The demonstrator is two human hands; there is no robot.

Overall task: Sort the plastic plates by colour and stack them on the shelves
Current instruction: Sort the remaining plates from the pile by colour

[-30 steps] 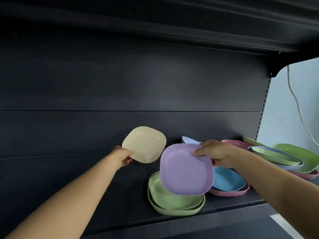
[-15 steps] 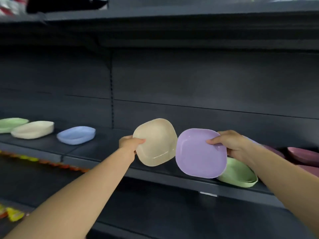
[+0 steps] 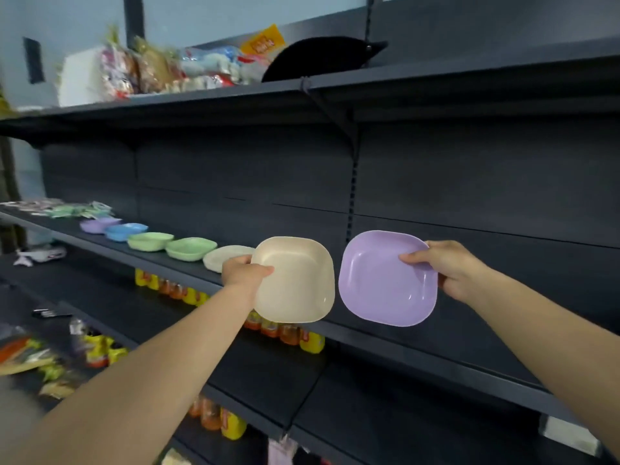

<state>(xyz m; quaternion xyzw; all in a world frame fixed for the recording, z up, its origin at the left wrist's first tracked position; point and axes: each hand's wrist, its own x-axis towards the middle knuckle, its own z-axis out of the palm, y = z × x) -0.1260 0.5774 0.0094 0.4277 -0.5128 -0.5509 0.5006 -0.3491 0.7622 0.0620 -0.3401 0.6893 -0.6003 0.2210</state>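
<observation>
My left hand [image 3: 242, 270] grips the left rim of a cream square plate [image 3: 295, 280], held tilted in front of the dark shelf [image 3: 385, 340]. My right hand [image 3: 446, 266] pinches the right rim of a purple square plate [image 3: 382, 280], also tilted, just right of the cream one. On the shelf to the left stands a row of plates: a cream stack [image 3: 224, 258] partly behind my left hand, two green ones [image 3: 190, 248] [image 3: 150, 240], a blue one [image 3: 124, 230] and a purple one [image 3: 97, 225].
An upper shelf [image 3: 302, 87] carries packaged goods [image 3: 161, 70] and a black object [image 3: 318, 57]. Below the plate shelf stand orange and yellow bottles [image 3: 285, 333]. More packets [image 3: 33, 357] lie on lower shelves at the left.
My view has swung left and up along the shelf. Both hands carried their plates leftward, and the sorted row of plates has come closer. The mixed pile at the right is out of view.
</observation>
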